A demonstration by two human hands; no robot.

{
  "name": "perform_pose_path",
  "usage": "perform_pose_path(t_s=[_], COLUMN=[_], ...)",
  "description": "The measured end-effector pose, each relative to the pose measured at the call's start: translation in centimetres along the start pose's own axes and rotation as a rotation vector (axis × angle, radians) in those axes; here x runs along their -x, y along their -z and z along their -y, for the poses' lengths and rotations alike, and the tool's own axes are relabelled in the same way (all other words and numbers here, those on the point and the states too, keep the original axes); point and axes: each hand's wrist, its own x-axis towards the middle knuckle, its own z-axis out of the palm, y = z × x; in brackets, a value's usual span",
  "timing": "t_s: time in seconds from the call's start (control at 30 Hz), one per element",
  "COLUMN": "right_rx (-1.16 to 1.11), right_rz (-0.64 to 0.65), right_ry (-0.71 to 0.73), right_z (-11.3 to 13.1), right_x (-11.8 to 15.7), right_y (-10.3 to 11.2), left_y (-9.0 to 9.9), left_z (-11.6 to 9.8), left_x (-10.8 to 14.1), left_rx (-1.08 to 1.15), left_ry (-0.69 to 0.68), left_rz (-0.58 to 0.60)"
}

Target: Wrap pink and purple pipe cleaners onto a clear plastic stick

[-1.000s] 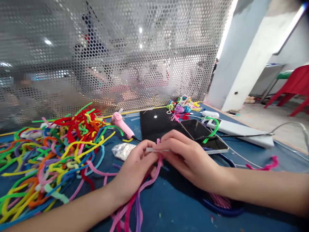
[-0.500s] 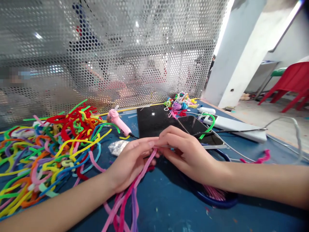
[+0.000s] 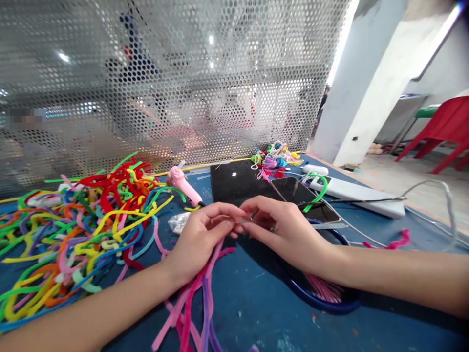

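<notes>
My left hand (image 3: 200,239) is closed, thumb against fingers, above the blue table. Pink and purple pipe cleaners (image 3: 200,293) run up under its thumb and hang down toward the front edge. My right hand (image 3: 284,230) meets it fingertip to fingertip, thumb and forefinger pinched together. Whatever sits between the right fingertips is too small and hidden to make out. A blue round rim (image 3: 311,300) with thin pink sticks (image 3: 324,288) inside lies partly under my right wrist. Just behind my left hand is a crumpled clear plastic bag (image 3: 179,223).
A tangled heap of coloured pipe cleaners (image 3: 88,230) covers the left. Behind my hands lie a pink hot glue gun (image 3: 185,186), a black panel (image 3: 234,181), a phone (image 3: 293,190), yarn tassels (image 3: 273,161) and a white power strip (image 3: 366,195) with cables. A perforated metal screen (image 3: 176,88) stands behind.
My left fingers have curled more, and the pipe cleaner end at the fingertips is now hidden behind the thumb. The right hand stays nearly in place. The view has shifted slightly.
</notes>
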Motion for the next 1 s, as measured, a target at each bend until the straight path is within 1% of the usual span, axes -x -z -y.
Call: perform_pose_path(t_s=[0.13,0.27,0.47,0.53,0.6,0.7,0.77,0.83,1.0], right_rx=[-0.001,-0.031,-0.085,-0.075,-0.060,-0.035,-0.019,-0.004,-0.065], right_rz=[-0.032,-0.056,-0.089,-0.097,-0.106,-0.121,-0.125,-0.119,-0.116], right_ry=[0.028,0.011,0.049,0.074,0.093,0.106,0.122,0.128,0.042], right_z=[0.1,0.1,-0.3,-0.3,-0.3,-0.3,-0.2,-0.1,-0.1], right_x=[0.0,0.1,0.0,0.0,0.0,0.0,0.0,0.0,0.1], right_y=[0.1,0.1,0.1,0.0,0.0,0.1,0.2,0.2,0.1], left_y=[-0.1,-0.4,-1.0,-0.9,-0.7,-0.5,-0.5,-0.7,-0.9], left_z=[0.0,-0.1,-0.7,-0.6,-0.6,-0.7,-0.9,-1.1,-1.4], left_x=[0.1,0.2,0.6,0.6,0.5,0.2,0.2,0.2,0.5], left_rx=[0.057,0.067,-0.113,-0.158,-0.191,-0.259,-0.288,-0.292,-0.299], left_ry=[-0.025,-0.017,-0.032,-0.035,-0.009,0.060,0.070,0.060,0.065], left_rz=[-0.013,-0.061,-0.133,-0.178,-0.224,-0.205,-0.183,-0.203,-0.215])
